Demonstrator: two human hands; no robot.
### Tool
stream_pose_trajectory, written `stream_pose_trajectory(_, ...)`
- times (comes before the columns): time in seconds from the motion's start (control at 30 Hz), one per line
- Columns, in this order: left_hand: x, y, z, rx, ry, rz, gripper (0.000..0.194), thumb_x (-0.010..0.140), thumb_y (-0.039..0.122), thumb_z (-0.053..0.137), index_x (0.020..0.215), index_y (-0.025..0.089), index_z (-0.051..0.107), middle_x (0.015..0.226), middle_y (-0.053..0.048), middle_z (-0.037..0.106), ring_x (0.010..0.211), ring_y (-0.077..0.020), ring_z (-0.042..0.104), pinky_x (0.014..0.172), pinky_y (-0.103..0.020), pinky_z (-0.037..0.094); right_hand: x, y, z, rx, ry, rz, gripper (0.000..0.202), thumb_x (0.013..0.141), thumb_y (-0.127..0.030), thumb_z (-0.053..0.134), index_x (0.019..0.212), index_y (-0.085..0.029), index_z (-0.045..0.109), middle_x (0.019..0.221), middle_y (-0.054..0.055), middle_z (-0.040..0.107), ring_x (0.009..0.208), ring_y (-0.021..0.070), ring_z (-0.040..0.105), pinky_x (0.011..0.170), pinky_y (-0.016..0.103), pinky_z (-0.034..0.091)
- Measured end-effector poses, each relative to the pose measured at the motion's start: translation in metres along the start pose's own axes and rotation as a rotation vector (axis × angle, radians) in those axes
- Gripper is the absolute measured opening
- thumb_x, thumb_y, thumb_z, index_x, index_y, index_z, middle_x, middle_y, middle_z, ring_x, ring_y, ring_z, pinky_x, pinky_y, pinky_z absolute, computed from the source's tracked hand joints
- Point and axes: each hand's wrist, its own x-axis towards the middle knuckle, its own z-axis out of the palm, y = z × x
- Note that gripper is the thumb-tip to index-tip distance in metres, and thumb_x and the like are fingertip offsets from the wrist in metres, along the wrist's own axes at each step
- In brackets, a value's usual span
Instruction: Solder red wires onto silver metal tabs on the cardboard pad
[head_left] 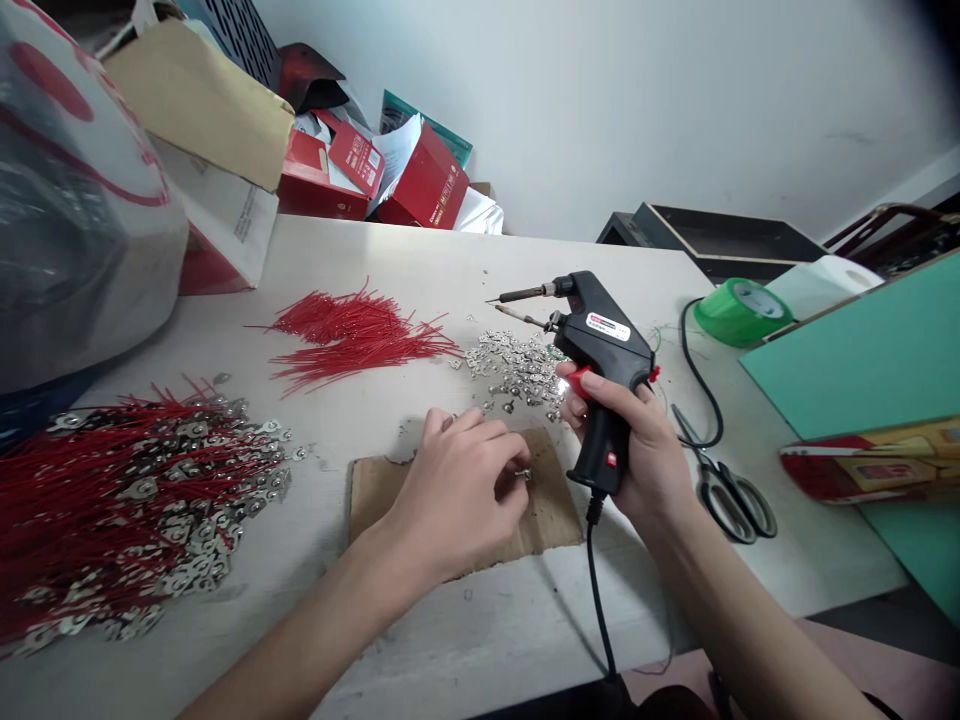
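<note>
My left hand (469, 485) is over a piece of brown cardboard (555, 510), its fingers curled in a pinch around a small metal piece (523, 474), mostly hidden. My right hand (637, 430) grips a black soldering gun (600, 350) by its handle, with its tip pointing left above the table. Beyond the cardboard lies a pile of small silver metal tabs (514, 365). Left of it are loose red wires (360, 335). A large heap of red wires with metal tabs on their ends (172, 490) covers the left side.
Scissors (727, 490) and green tape (742, 310) lie on the right, near a black cable (705, 370). A plastic bag (82, 230) stands at the left. Red boxes (427, 180) sit at the back. The gun's cord (596, 600) hangs toward the front edge.
</note>
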Motion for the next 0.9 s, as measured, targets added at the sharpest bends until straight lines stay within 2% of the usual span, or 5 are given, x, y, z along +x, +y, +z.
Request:
stream_pose_trajectory(0.1, -0.0001, 0.0004, 0.0018, 0.043, 0.011, 0.011, 0.008, 0.089, 0.019, 0.062, 0.088, 0.022, 0.069, 0.090, 0.000, 0.074, 0.094, -0.0238, 0.061, 0.084, -0.046, 0.032, -0.0006, -0.0002, -0.0007, -0.003, -0.002, -0.004, 0.018, 0.085, -0.025, 0.085, 0.101, -0.019, 0.079, 0.103, 0.005, 0.072, 0.071, 0.0126, 0.049, 0.065, 0.029, 0.046)
stream_pose_trajectory(0.33, -0.0001, 0.0012, 0.0066, 0.098, 0.022, 0.028, 0.008, 0.091, 0.022, 0.062, 0.085, 0.021, 0.067, 0.090, -0.001, 0.071, 0.093, -0.0236, 0.060, 0.083, -0.046, 0.031, -0.0012, -0.0007, 0.0002, -0.072, -0.003, -0.023, 0.018, 0.086, -0.029, 0.083, 0.100, -0.019, 0.079, 0.102, 0.006, 0.072, 0.072, 0.0144, 0.050, 0.066, 0.031, 0.047)
stream_pose_trajectory(0.53, -0.0001, 0.0014, 0.0077, 0.088, 0.014, 0.037, 0.007, 0.091, 0.021, 0.061, 0.088, 0.021, 0.068, 0.092, 0.000, 0.070, 0.093, -0.0224, 0.059, 0.083, -0.045, 0.030, -0.0014, -0.0003, 0.0002, -0.037, -0.013, -0.015, 0.015, 0.087, -0.027, 0.083, 0.099, -0.017, 0.083, 0.089, 0.004, 0.069, 0.070, 0.0128, 0.048, 0.063, 0.028, 0.044)
stream_pose_trajectory(0.73, 0.0013, 0.0017, 0.0085, 0.075, 0.013, 0.045, 0.008, 0.091, 0.020, 0.061, 0.086, 0.021, 0.067, 0.091, 0.001, 0.069, 0.093, -0.0220, 0.059, 0.083, -0.044, 0.030, -0.0012, -0.0002, 0.0005, -0.005, -0.008, -0.007, 0.010, 0.087, -0.024, 0.084, 0.096, -0.019, 0.083, 0.106, 0.006, 0.074, 0.071, 0.0116, 0.050, 0.063, 0.027, 0.046)
stream_pose_trajectory(0.9, 0.0014, 0.0017, 0.0094, 0.081, 0.024, 0.048, 0.008, 0.091, 0.021, 0.062, 0.085, 0.021, 0.067, 0.091, 0.000, 0.070, 0.093, -0.0223, 0.059, 0.082, -0.044, 0.030, -0.0007, -0.0006, 0.0005, 0.018, -0.009, -0.002, 0.009, 0.087, -0.022, 0.084, 0.095, -0.019, 0.083, 0.106, 0.006, 0.075, 0.071, 0.0109, 0.051, 0.064, 0.025, 0.047)
